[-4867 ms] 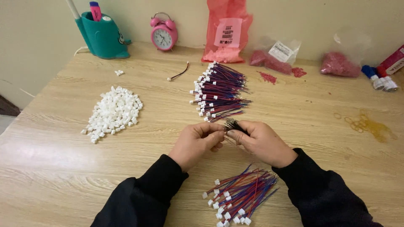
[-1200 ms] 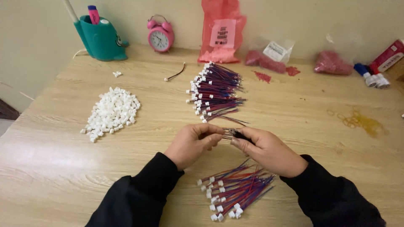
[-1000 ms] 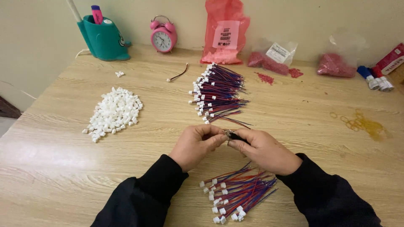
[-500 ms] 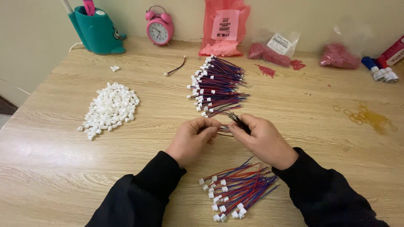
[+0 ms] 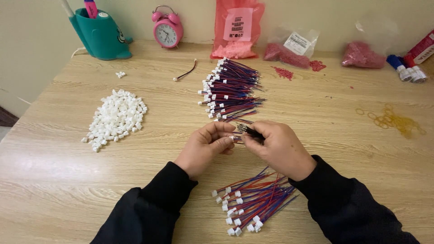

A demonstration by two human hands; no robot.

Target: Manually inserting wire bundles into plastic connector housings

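My left hand [image 5: 205, 145] and my right hand [image 5: 276, 145] meet over the middle of the wooden table [image 5: 330, 122]. Between their fingertips is a thin wire lead [image 5: 245, 131] with a small white connector end; the left fingers pinch the connector, the right fingers grip the wires. Just beyond the hands lies a large pile of red and blue wire leads with white connectors [image 5: 229, 89]. A smaller pile of the same leads [image 5: 251, 201] lies near my wrists. A heap of loose white connector housings [image 5: 116, 117] sits to the left.
Along the back wall stand a teal pen holder [image 5: 100, 34], a pink alarm clock [image 5: 167, 30], a pink bag [image 5: 238, 28] and bags of red parts [image 5: 289, 50]. Yellow rubber bands [image 5: 392, 119] lie at right. A single lead [image 5: 186, 72] lies near the clock.
Both hands stayed together over the table's middle, working the same lead with small finger movements. The view shifted slightly; the piles have not moved.
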